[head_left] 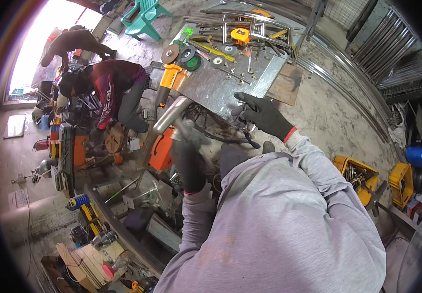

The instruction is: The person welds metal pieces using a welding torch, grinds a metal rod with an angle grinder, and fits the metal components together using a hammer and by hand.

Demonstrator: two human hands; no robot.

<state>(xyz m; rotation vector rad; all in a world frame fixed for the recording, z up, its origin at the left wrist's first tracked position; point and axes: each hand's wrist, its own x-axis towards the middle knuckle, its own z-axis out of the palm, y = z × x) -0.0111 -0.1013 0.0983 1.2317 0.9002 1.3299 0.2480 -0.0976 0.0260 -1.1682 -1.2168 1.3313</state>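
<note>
My left hand [190, 163], in a dark glove, is smeared by motion left of my body. Its fingers do not show clearly. Just beyond it, a shiny metal tube [173, 115] slants by the near left corner of the metal-topped table [206, 90]; whether the hand touches it I cannot tell. At the table's near edge is my right hand [262, 115], in a dark glove with a red cuff. Its fingers are curled around something thin and dark that I cannot make out. An orange angle grinder [170, 78] lies at the table's left edge, beside several grinding discs [187, 53].
An orange tape measure [240, 36] and metal frames [259, 29] crowd the table's far end. A green plastic chair [144, 20] stands beyond. At left, a co-worker [118, 88] bends over a cut-off saw [76, 151]. Yellow crates [355, 176] sit at right; long tubes [343, 93] lie on the floor.
</note>
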